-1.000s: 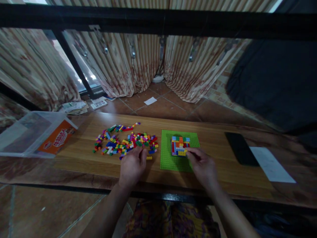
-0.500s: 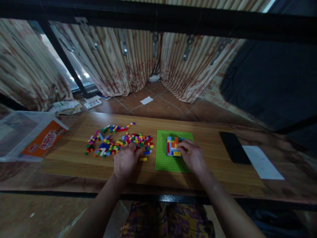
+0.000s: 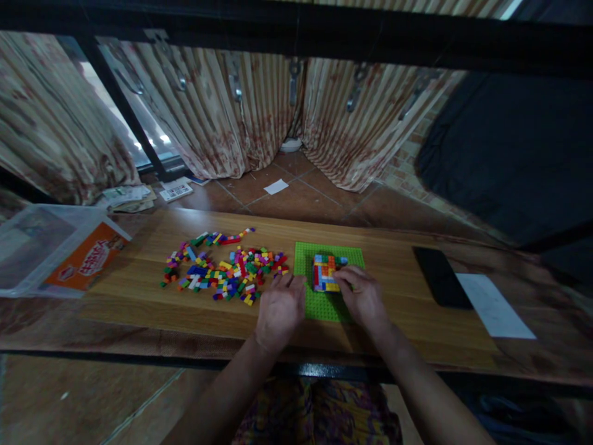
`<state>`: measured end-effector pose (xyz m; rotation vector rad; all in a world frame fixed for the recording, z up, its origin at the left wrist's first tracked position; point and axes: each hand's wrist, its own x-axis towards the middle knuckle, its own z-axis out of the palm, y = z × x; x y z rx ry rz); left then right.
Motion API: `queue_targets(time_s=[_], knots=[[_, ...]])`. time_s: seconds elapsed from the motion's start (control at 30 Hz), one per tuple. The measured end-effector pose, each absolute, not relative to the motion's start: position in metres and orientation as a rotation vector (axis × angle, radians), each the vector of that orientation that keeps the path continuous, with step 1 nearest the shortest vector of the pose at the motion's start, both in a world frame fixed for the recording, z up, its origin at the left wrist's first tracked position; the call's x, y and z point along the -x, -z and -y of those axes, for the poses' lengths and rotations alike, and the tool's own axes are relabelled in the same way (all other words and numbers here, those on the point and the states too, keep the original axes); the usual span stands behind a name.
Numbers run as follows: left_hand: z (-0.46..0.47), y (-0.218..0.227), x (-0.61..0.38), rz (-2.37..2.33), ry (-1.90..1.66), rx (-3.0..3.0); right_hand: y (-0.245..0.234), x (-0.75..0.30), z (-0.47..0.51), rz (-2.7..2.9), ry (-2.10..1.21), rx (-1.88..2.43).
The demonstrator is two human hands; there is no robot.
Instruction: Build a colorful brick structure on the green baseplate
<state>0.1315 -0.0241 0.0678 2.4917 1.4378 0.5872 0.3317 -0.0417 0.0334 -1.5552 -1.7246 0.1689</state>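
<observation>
A green studded baseplate (image 3: 303,250) lies on the table, bearing a low block of coloured toy bricks (image 3: 324,277), with red, orange, white, blue and yellow pieces on top. At the right side of that block, my right hand (image 3: 365,296) has its thumb and forefinger pinched together; whatever is between the fingertips is too small to make out. My left hand (image 3: 281,309) is by the left edge of the baseplate, fingers curled downward, and what they hold, if anything, is hidden. Left of it spreads a loose pile of small toy bricks (image 3: 227,272).
A clear plastic box (image 3: 37,253) with an orange label stands at the table's left end. On the right lie a black phone-like slab (image 3: 440,277) and a white sheet of paper (image 3: 495,306). The wooden tabletop (image 3: 176,315) ends close to my body.
My left hand has moved right, from over the loose bricks to the left edge of the baseplate. The right hand stays at the brick block, nearly unmoved.
</observation>
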Motion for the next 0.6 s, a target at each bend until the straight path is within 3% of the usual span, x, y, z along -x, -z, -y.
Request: queue_targets(time_s=[0.37,0.6], knots=[[0.041,-0.052,-0.078,-1.531,-0.815,-2.345,-0.035,-0.330,0.044,1.846,-0.097,1.599],[0.046,-0.055,-0.006,-1.844,-0.876,-2.102,-0.040,-0.328,0.053,1.612,-0.175,1.577]])
